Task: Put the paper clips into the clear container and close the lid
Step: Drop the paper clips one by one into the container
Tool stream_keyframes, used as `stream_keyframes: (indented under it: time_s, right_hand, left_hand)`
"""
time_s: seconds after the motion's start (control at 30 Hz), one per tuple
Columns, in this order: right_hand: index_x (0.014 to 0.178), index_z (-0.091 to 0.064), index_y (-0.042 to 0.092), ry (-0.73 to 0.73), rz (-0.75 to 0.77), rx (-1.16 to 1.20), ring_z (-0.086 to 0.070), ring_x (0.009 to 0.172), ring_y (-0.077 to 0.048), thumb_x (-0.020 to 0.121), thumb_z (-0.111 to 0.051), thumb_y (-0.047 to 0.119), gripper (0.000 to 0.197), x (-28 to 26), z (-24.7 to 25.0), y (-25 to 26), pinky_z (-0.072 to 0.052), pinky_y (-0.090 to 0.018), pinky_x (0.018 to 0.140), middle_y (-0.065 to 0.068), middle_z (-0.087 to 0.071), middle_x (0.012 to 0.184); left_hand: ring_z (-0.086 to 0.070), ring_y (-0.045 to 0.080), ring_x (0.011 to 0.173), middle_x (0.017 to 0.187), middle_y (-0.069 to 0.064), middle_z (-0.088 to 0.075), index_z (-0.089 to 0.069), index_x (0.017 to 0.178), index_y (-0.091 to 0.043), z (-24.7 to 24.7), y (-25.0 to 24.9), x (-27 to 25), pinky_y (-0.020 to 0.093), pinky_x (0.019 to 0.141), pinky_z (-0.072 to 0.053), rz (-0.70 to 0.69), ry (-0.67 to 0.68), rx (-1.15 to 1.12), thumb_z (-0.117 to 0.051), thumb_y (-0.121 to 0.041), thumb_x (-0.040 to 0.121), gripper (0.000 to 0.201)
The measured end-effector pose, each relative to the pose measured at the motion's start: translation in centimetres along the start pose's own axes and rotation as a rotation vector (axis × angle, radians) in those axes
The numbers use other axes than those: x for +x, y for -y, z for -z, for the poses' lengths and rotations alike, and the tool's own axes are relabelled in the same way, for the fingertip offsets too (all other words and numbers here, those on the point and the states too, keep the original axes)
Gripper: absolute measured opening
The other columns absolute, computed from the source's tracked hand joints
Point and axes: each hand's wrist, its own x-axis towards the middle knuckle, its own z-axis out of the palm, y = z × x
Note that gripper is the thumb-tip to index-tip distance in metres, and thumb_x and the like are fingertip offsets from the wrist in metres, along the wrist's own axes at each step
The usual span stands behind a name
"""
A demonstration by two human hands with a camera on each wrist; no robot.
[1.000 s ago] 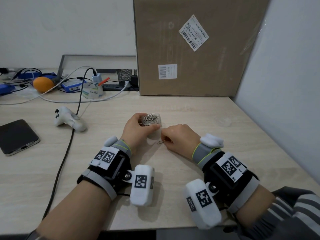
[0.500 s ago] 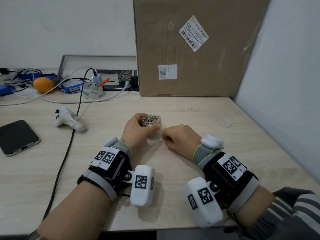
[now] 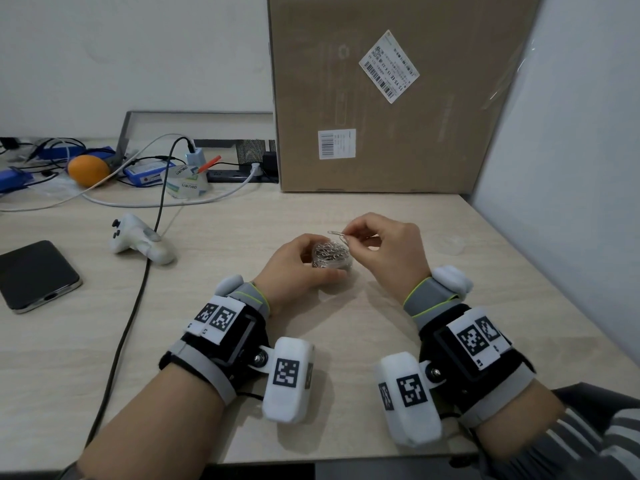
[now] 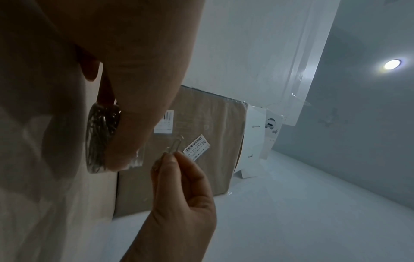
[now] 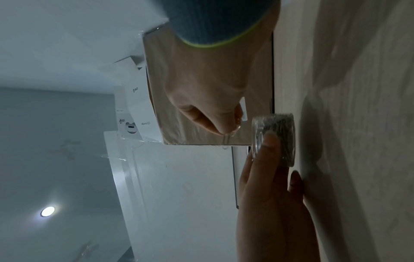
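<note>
A small round clear container (image 3: 331, 255) full of silver paper clips stands on the table, and my left hand (image 3: 298, 268) grips it from the left side. The same container (image 5: 274, 138) shows in the right wrist view with left fingers (image 5: 267, 150) around it, and in the left wrist view as container (image 4: 102, 134). My right hand (image 3: 388, 251) pinches a single paper clip (image 3: 337, 234) between thumb and forefinger, just above the container's open top. The paper clip (image 4: 173, 147) sticks up from the right fingertips (image 4: 170, 159). A clear lid (image 3: 449, 243) lies on the table to the right.
A large cardboard box (image 3: 391, 91) stands behind the hands against the wall. A white controller (image 3: 138, 239) with a black cable (image 3: 138, 296), a phone (image 3: 34, 275), an orange (image 3: 88, 169) and cluttered cables lie to the left. A grey wall (image 3: 571, 168) borders the table's right edge.
My right hand lifted a paper clip off the table in front of the container and carried it up and over the container's top. The left hand kept its grip on the container.
</note>
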Motion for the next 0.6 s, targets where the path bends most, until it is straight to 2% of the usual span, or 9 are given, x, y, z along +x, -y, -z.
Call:
stream_keyframes:
  time_s: [0.13, 0.2, 0.27, 0.4, 0.47, 0.53, 0.6]
  right_hand:
    - [0.078, -0.069, 0.007, 0.122, 0.068, -0.062, -0.06, 0.069, -0.01, 0.073, -0.063, 0.002, 0.009, -0.1, -0.3, -0.5, -0.054, -0.025, 0.066, 0.005, -0.064, 0.068]
    - [0.078, -0.07, 0.01, 0.129, 0.089, -0.102, -0.061, 0.064, -0.011, 0.074, -0.062, 0.007, 0.009, -0.1, -0.3, -0.9, -0.054, -0.033, 0.066, 0.003, -0.068, 0.069]
    - [0.079, -0.073, 0.016, 0.122, 0.098, -0.164, -0.063, 0.069, -0.018, 0.075, -0.061, 0.016, 0.012, -0.1, -0.2, -1.1, -0.053, -0.041, 0.066, 0.002, -0.071, 0.072]
    - [0.083, -0.076, 0.023, 0.091, 0.084, -0.195, -0.063, 0.08, -0.021, 0.076, -0.066, 0.027, 0.013, -0.1, 0.1, -1.0, -0.052, -0.039, 0.071, 0.001, -0.072, 0.075]
    - [0.085, -0.076, 0.022, -0.027, 0.045, -0.17, -0.064, 0.083, -0.021, 0.078, -0.068, 0.027, 0.012, 0.2, 0.9, -1.3, -0.051, -0.035, 0.075, 0.002, -0.074, 0.08]
    - [0.088, -0.075, 0.02, -0.164, -0.043, -0.222, -0.063, 0.089, -0.024, 0.081, -0.067, 0.024, 0.012, 0.5, 2.3, -2.4, -0.047, -0.033, 0.081, 0.002, -0.074, 0.087]
    - [0.098, -0.071, 0.019, -0.192, -0.19, -0.407, -0.059, 0.1, -0.029, 0.083, -0.064, 0.025, 0.017, 0.8, 3.8, -4.2, -0.042, -0.035, 0.086, -0.002, -0.072, 0.099]
  left_hand:
    - [-0.065, 0.013, 0.101, 0.105, 0.0, -0.07, -0.061, 0.112, -0.02, -0.1, -0.2, -0.2, 0.026, 0.089, -0.051, -0.036, 0.048, 0.02, -0.085, -0.017, 0.067, 0.05]
    - [-0.065, 0.013, 0.1, 0.106, 0.0, -0.069, -0.061, 0.113, -0.019, 0.0, -0.2, -0.3, 0.025, 0.089, -0.051, -0.038, 0.046, 0.02, -0.085, -0.019, 0.067, 0.053]
    - [-0.065, 0.012, 0.1, 0.107, 0.0, -0.069, -0.06, 0.116, -0.019, 0.0, -0.2, -0.2, 0.025, 0.088, -0.051, -0.03, 0.042, 0.01, -0.084, -0.026, 0.063, 0.059]
    - [-0.064, 0.015, 0.104, 0.11, 0.003, -0.069, -0.059, 0.118, -0.016, 0.0, 0.0, -0.1, 0.024, 0.09, -0.051, -0.02, 0.013, -0.012, -0.085, -0.02, 0.067, 0.057]
    - [-0.063, 0.014, 0.104, 0.11, 0.002, -0.068, -0.059, 0.118, -0.016, 0.0, -0.1, -0.1, 0.021, 0.088, -0.05, -0.015, -0.015, -0.021, -0.084, -0.017, 0.07, 0.054]
    - [-0.062, 0.012, 0.102, 0.11, 0.001, -0.068, -0.059, 0.118, -0.015, 0.0, -0.1, -0.2, 0.02, 0.087, -0.05, -0.003, -0.042, -0.032, -0.083, -0.015, 0.071, 0.053]
    - [-0.062, 0.012, 0.1, 0.11, 0.001, -0.068, -0.059, 0.118, -0.015, 0.0, -0.1, -0.1, 0.021, 0.087, -0.05, 0.004, -0.057, -0.04, -0.083, -0.015, 0.071, 0.053]
